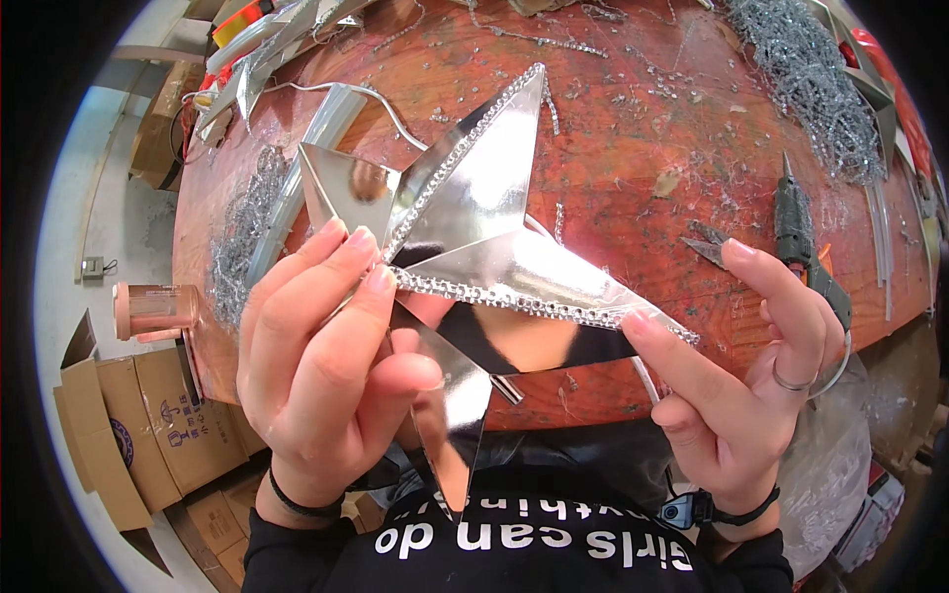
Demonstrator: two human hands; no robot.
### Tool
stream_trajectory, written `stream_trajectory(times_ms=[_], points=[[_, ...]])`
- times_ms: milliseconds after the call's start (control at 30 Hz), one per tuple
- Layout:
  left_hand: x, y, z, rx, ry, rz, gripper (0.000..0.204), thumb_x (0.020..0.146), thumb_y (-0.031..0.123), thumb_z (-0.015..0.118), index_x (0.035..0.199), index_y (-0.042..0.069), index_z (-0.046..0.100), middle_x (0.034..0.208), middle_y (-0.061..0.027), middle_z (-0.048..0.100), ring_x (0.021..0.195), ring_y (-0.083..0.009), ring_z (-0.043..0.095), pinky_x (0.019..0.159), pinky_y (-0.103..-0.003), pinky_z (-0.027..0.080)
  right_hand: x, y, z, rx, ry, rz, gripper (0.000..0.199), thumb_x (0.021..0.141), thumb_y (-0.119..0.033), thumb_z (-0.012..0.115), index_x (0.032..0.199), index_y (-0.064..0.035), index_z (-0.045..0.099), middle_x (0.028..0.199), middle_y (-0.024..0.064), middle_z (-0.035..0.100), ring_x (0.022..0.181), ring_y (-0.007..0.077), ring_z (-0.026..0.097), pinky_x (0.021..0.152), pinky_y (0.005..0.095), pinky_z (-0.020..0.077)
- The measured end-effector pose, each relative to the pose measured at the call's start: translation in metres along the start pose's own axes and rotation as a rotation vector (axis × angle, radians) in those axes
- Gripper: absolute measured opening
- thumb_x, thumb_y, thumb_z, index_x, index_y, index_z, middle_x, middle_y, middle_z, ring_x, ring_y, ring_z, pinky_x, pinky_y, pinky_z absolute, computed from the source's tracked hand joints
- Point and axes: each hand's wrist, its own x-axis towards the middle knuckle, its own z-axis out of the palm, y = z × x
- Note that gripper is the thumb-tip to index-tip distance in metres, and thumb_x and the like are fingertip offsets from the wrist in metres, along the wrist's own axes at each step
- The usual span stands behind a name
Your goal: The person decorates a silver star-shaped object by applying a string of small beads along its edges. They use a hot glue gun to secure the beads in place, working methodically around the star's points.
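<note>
A shiny silver folded star with mirror-like points is held up over the table. My left hand is closed on it near the centre, fingertips on the front and the thumb lower down. Sparkling rhinestone trim runs along two of its ridges, one to the upper tip and one to the right tip. At the right tip, the extended index finger of my right hand touches the trim. That hand's other fingers are apart and grip nothing visible. A hot glue gun lies beyond it, beside metal blades partly hidden by a fingertip.
Tangled silver trim is heaped at the far right of the red-brown table. Another silver tangle and clear strips lie at the left. A pinkish cup stands by the left edge, above cardboard boxes.
</note>
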Motion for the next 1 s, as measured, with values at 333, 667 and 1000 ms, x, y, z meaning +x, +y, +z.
stream_trajectory(times_ms=[333,667,1000], points=[[0.001,0.003,-0.001,0.011,-0.021,-0.017,0.040,0.092,0.038,0.057,0.102,-0.001,0.060,0.102,-0.0176,0.063,0.094,-0.0370,0.063,0.079,-0.041,0.052,-0.007,0.009,0.015,1.043,0.255,0.467,0.019,0.092,-0.013,0.046,0.105,-0.0008,0.053,0.113,0.0191,0.055,0.094,0.0168,0.049,0.084,0.0287,0.0375],[0.000,0.004,-0.003,0.014,-0.049,-0.036,0.041,0.093,0.038,0.054,0.103,-0.001,0.059,0.105,-0.0196,0.062,0.096,-0.0373,0.062,0.081,-0.042,0.052,0.003,0.001,0.014,1.626,-0.054,0.830,0.045,0.095,-0.021,0.051,0.131,-0.0013,0.031,0.091,0.0085,0.061,0.058,0.0021,0.043,0.050,0.0144,0.0298],[0.001,0.004,-0.004,0.029,-0.062,-0.016,0.041,0.094,0.038,0.053,0.104,-0.002,0.058,0.106,-0.0199,0.061,0.096,-0.0370,0.061,0.082,-0.043,0.052,0.005,0.003,0.019,1.506,0.074,0.717,0.048,0.097,-0.024,0.046,0.134,0.0001,0.027,0.107,0.0161,0.055,0.060,0.0049,0.046,0.045,0.0132,0.0334]])
